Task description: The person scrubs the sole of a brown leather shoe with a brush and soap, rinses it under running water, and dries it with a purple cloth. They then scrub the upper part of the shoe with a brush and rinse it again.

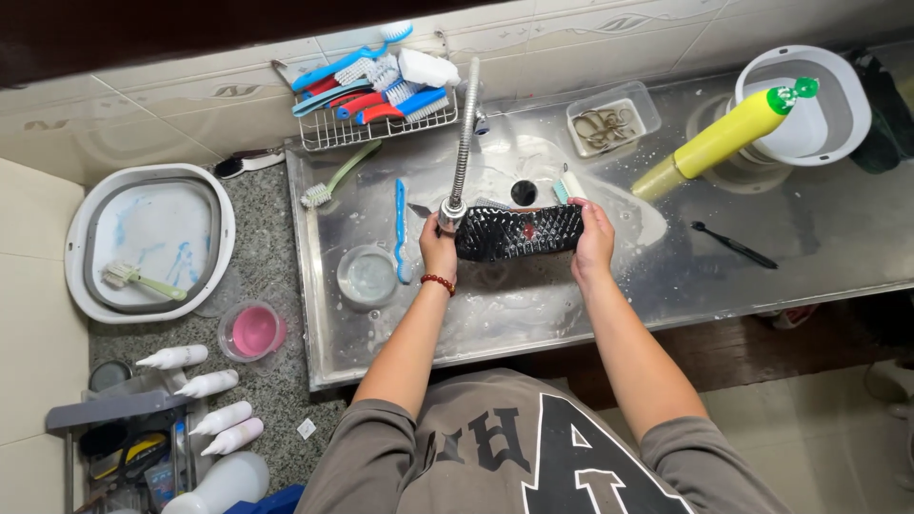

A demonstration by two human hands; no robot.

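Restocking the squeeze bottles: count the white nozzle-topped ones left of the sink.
4, lying side by side on the granite counter: top one, second, third, lowest. More may be hidden in the organizer beside them.

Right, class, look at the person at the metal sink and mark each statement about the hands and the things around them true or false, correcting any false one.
1. Both hands hold a black shoe sole-up over the sink. True: left hand and right hand grip the black shoe at its ends.
2. The yellow bottle stands upright. False: it lies tilted on its side.
3. The left wrist wears a red bead bracelet. True.
4. The wire rack holds cups. False: it holds brushes.
5. The pink cup sits inside the sink. False: it sits on the speckled counter.
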